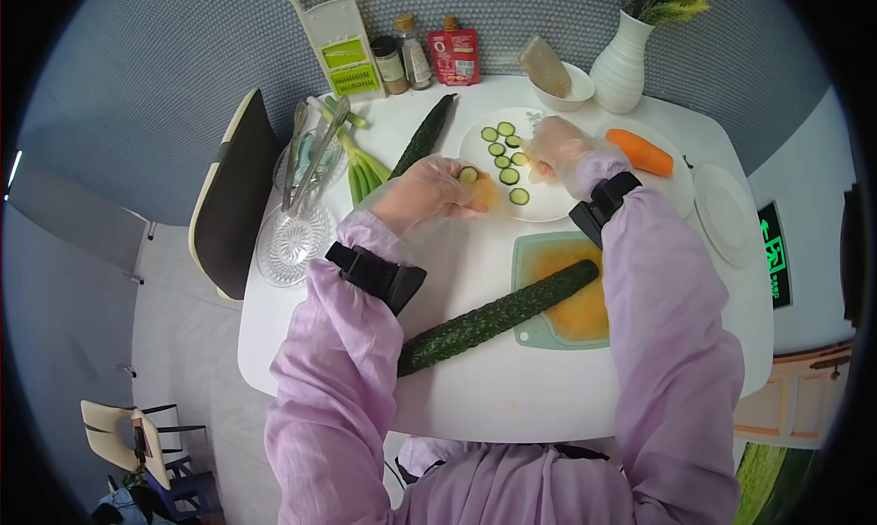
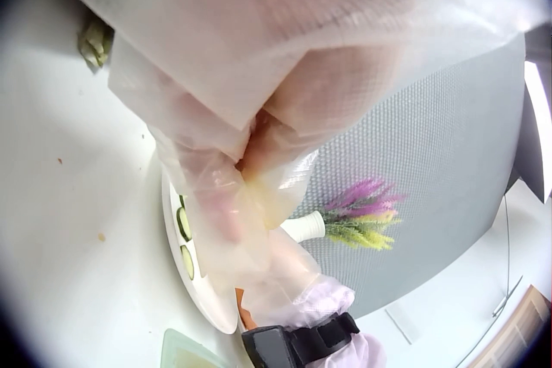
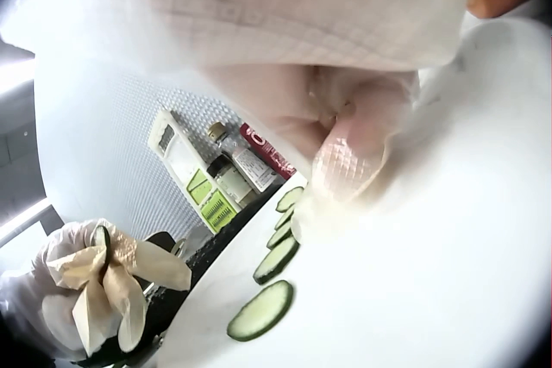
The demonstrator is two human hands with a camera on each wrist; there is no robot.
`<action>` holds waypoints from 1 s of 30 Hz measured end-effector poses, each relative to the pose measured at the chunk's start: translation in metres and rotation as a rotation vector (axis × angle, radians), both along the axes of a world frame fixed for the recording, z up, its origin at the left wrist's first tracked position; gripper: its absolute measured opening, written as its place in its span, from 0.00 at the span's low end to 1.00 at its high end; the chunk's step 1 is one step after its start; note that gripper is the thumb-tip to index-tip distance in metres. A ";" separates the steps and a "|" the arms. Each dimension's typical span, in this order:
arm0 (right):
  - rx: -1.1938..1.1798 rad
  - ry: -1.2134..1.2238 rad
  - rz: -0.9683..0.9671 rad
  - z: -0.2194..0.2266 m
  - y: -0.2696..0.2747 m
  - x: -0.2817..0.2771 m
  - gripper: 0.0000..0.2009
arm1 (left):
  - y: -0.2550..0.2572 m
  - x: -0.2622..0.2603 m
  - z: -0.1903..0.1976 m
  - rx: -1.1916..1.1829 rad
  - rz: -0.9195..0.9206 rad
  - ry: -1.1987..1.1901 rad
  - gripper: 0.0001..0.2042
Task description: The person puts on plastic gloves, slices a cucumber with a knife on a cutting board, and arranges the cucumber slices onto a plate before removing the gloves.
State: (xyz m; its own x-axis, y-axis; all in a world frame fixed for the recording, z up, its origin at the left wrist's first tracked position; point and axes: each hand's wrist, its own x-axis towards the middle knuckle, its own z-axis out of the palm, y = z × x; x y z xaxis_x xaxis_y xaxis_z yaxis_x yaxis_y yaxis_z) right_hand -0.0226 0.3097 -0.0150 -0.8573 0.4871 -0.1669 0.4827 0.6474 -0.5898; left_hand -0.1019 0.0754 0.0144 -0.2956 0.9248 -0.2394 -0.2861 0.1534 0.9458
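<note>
In the head view, my left hand (image 1: 429, 194), in a loose clear plastic glove, pinches a cucumber slice (image 1: 469, 174) at the left edge of the white plate (image 1: 548, 207). That slice (image 3: 103, 243) also shows between the gloved fingers in the right wrist view. My right hand (image 1: 559, 149), gloved too, is low over the plate with its fingers bent, beside several laid-out cucumber slices (image 1: 519, 196). Its glove tip overlaps the row of slices (image 3: 276, 260) in the right wrist view; I cannot tell whether it holds one.
A whole cucumber (image 1: 498, 317) lies across the green-edged cutting board (image 1: 530, 335). Behind my left hand are another cucumber (image 1: 427, 134), scallions (image 1: 364, 173), tongs (image 1: 315, 155) and a glass dish (image 1: 290, 244). A carrot (image 1: 641, 152), a white vase (image 1: 623, 64) and a small bowl (image 1: 574, 96) stand to the right.
</note>
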 end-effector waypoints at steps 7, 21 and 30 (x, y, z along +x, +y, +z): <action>-0.128 0.053 0.019 0.039 -0.010 0.027 0.11 | 0.007 0.001 -0.006 -0.014 -0.055 0.133 0.06; -0.176 -0.012 0.156 0.040 -0.013 0.040 0.11 | 0.010 0.013 0.007 -0.057 -0.066 0.411 0.10; -0.033 -0.064 0.155 0.026 -0.010 0.048 0.14 | 0.003 0.008 0.006 -0.036 0.030 0.274 0.07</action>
State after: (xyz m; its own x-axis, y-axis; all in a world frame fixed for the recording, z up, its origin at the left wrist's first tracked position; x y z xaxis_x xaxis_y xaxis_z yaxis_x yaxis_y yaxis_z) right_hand 0.0254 0.3000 0.0108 -0.9087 0.3434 -0.2372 0.4159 0.6978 -0.5832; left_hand -0.0944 0.0786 0.0202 -0.3807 0.9072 -0.1790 -0.0254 0.1833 0.9827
